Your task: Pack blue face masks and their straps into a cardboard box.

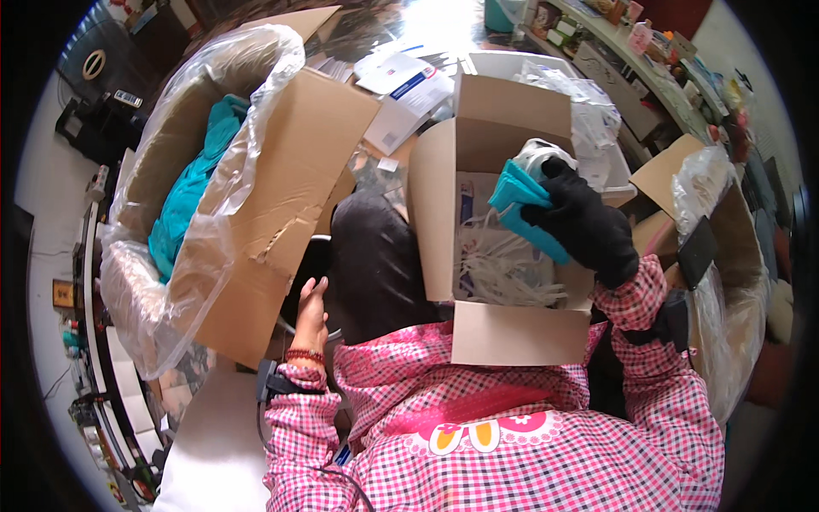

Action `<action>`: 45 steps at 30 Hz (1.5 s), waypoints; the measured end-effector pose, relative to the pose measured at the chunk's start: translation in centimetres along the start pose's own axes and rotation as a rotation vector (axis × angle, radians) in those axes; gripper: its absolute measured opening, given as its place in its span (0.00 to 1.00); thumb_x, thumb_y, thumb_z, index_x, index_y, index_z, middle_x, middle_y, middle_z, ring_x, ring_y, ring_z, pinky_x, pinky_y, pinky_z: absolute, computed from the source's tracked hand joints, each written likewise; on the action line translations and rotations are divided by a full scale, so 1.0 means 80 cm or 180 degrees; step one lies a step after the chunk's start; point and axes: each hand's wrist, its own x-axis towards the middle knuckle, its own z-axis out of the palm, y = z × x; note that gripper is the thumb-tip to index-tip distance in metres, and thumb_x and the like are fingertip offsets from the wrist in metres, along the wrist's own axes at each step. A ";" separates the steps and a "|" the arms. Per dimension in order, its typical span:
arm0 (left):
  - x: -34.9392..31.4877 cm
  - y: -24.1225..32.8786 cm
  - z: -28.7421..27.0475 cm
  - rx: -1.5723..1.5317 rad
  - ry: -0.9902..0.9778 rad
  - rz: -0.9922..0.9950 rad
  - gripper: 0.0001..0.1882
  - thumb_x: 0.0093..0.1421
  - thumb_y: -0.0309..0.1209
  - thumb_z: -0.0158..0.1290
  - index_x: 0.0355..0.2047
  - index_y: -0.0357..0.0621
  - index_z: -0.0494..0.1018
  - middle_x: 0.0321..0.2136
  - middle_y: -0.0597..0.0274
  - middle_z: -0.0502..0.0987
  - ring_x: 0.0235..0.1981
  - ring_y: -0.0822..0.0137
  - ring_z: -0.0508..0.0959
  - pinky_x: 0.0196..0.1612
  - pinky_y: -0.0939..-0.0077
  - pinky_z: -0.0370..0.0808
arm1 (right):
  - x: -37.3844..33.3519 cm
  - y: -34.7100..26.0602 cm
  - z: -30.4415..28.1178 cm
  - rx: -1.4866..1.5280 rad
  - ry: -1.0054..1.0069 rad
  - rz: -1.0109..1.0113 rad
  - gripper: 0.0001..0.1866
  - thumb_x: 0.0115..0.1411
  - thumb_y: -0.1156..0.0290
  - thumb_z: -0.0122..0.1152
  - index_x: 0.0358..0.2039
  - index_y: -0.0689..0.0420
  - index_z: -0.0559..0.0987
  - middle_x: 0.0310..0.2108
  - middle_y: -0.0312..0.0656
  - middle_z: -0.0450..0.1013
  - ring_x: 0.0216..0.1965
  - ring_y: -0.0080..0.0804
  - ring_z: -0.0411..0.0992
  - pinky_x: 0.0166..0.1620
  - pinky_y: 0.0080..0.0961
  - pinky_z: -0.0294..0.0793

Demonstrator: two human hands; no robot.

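Note:
My right hand (584, 218) wears a black glove and is closed on a folded turquoise bundle (519, 198), soft and layered, above an open cardboard box (520, 337). Some whitish crumpled plastic (544, 154) shows just beyond those fingers; whether I grip it as well I cannot tell. Inside the box lie a tangle of thin white strips (503, 269) and some pale packets. Bare, with a red bead bracelet at the wrist, my left hand (312, 314) hangs beside a large carton on the left. Its fingers are stretched out and hold nothing.
Lined with clear plastic, the large carton (299, 145) at left holds turquoise material (200, 175). White printed packaging (409, 94) lies on the floor ahead. A white bin (520, 61) with clear bags stands behind the box. Another plastic-lined carton (738, 264) is at right.

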 end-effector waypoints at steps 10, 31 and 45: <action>-0.107 0.088 0.068 0.0096 0.0045 0.2163 0.12 0.68 0.23 0.52 0.51 0.35 0.74 0.48 0.58 0.78 0.48 0.70 0.77 0.55 0.75 0.73 | 0.011 0.002 -0.018 0.1447 -0.0357 0.1735 0.20 0.64 0.58 0.67 0.48 0.62 0.82 0.39 0.39 0.81 0.39 0.26 0.76 0.48 0.29 0.76; -0.210 0.215 0.237 0.0848 -0.2356 0.2534 0.27 0.66 0.34 0.60 0.60 0.36 0.64 0.37 0.57 0.80 0.31 0.71 0.78 0.37 0.75 0.76 | -0.005 0.003 -0.020 0.2640 -0.1182 0.1018 0.27 0.65 0.65 0.62 0.62 0.62 0.70 0.55 0.42 0.75 0.53 0.30 0.74 0.58 0.29 0.72; -0.201 0.204 0.276 -0.0572 -0.1957 0.1698 0.21 0.68 0.45 0.56 0.39 0.37 0.65 0.20 0.64 0.75 0.12 0.78 0.70 0.17 0.82 0.70 | -0.055 -0.058 0.012 -0.2579 0.0768 -0.1012 0.29 0.51 0.63 0.68 0.55 0.51 0.75 0.50 0.42 0.73 0.54 0.42 0.71 0.59 0.41 0.65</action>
